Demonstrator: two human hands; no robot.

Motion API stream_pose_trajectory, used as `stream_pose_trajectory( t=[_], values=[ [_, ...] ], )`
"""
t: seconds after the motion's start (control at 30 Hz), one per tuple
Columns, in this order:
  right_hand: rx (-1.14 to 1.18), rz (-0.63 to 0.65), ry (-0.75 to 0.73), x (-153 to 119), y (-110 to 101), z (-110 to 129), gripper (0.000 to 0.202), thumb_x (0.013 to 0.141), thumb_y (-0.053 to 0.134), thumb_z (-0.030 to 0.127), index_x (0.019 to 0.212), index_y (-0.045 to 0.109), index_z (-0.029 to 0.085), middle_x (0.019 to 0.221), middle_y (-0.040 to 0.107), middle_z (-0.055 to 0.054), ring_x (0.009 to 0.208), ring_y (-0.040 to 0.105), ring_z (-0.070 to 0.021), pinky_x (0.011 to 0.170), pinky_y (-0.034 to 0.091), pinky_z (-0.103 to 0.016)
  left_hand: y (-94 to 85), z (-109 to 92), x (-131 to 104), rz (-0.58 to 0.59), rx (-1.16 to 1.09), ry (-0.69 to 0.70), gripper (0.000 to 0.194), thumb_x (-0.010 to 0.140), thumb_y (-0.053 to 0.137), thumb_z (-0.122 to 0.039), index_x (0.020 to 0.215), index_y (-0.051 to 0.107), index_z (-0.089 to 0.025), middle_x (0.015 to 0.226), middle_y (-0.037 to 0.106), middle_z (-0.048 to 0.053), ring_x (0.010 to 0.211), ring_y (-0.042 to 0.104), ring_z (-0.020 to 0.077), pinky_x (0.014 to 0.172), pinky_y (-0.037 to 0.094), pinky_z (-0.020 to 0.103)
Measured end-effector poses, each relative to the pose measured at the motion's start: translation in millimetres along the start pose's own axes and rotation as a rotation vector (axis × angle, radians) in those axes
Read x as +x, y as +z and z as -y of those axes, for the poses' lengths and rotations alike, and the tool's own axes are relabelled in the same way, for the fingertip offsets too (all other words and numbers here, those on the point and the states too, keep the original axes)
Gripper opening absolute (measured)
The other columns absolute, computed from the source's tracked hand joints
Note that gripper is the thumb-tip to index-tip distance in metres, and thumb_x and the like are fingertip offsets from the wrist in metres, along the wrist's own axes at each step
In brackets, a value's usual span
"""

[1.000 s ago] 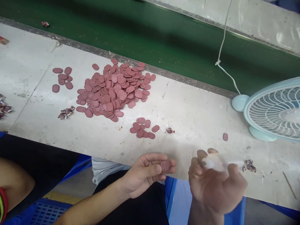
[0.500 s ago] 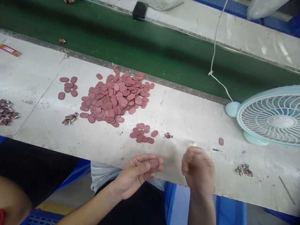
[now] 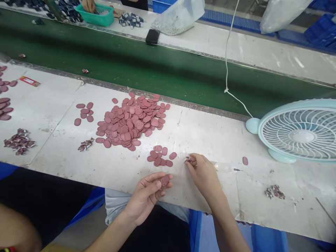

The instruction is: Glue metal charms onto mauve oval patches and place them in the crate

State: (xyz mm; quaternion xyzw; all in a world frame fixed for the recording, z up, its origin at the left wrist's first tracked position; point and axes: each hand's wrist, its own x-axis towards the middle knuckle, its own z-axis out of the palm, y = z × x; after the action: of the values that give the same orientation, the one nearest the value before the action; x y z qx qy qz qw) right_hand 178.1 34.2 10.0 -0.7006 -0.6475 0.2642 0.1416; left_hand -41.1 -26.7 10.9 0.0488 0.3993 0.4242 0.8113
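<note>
1. The left hand (image 3: 144, 198) pinched one reddish oval piece (image 3: 165, 180) between thumb and fingers, palm turned up, just in from the near edge of the table (image 3: 210, 134). Small dark marks showed on its face.
2. That piece looked thin, flat and light, probably fairly stiff, with a smooth face that might slide under a loose thumb. A hold by its rim or across both faces near one end seemed best, leaving the marks uncovered.
3. The right hand (image 3: 204, 176) was palm down, thumb and fingers drawn together at some small dark scraps (image 3: 188, 160); whether it gripped them could not be told. The scraps looked crumpled, very light and easily scattered.
4. Just beyond the left hand lay a small group of ovals (image 3: 158, 162), several overlapping. Past it, towards the far edge, spread the large pile of ovals (image 3: 128, 122); its loose layers would likely slip if pushed, so a top piece seemed easiest to lift by its rim.
5. Right of the right hand, something clear with a dark tip (image 3: 237, 169) lay flat, a single oval (image 3: 245, 161) near it. Another scrap clump (image 3: 277, 192) was nearer the near edge.
6. Farther out, a pale blue fan (image 3: 301, 135) stood towards the right, and a green strip (image 3: 118, 71) ran along the far edge.
</note>
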Motion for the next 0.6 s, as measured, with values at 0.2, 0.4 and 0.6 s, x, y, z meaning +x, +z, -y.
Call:
stream_pose_trajectory(
  t=[0.2, 0.4, 0.6],
  values=[
    [0.076, 0.039, -0.04, -16.3, -4.3, -3.4, 0.015, 0.094, 0.055, 0.02, 0.101, 0.068, 0.022, 0.101, 0.069, -0.006, 0.09, 0.066, -0.023, 0.083, 0.052, -0.039, -0.2, 1.4, 1.7, -0.02, 0.046, 0.014, 0.024, 0.085, 0.076, -0.018, 0.109, 0.078, -0.019, 0.124, 0.076, 0.012, 0.102, 0.075, 0.0195, 0.073, 0.058, 0.018],
    [0.548, 0.017, 0.11, -46.7, -8.9, 5.2, 0.007, 0.094, 0.064, 0.031, 0.094, 0.062, 0.024, 0.098, 0.067, -0.001, 0.081, 0.066, -0.0161, 0.07, 0.054, -0.029, 4.8, 4.9, 0.9, 0.001, 0.09, 0.004, 0.023, 0.083, 0.079, -0.021, 0.106, 0.078, -0.02, 0.119, 0.078, 0.012, 0.102, 0.076, 0.0211, 0.073, 0.057, 0.019],
    [1.109, 0.232, 0.125, -80.4, -14.4, 26.3, 0.012, 0.092, 0.072, 0.031, 0.103, 0.072, 0.027, 0.098, 0.072, -0.001, 0.084, 0.068, -0.0136, 0.076, 0.058, -0.025, 9.9, 9.9, -1.0, 0.035, 0.159, 0.042, 0.025, 0.078, 0.084, -0.022, 0.103, 0.08, -0.021, 0.111, 0.081, 0.01, 0.096, 0.075, 0.0192, 0.074, 0.058, 0.022]
  ],
)
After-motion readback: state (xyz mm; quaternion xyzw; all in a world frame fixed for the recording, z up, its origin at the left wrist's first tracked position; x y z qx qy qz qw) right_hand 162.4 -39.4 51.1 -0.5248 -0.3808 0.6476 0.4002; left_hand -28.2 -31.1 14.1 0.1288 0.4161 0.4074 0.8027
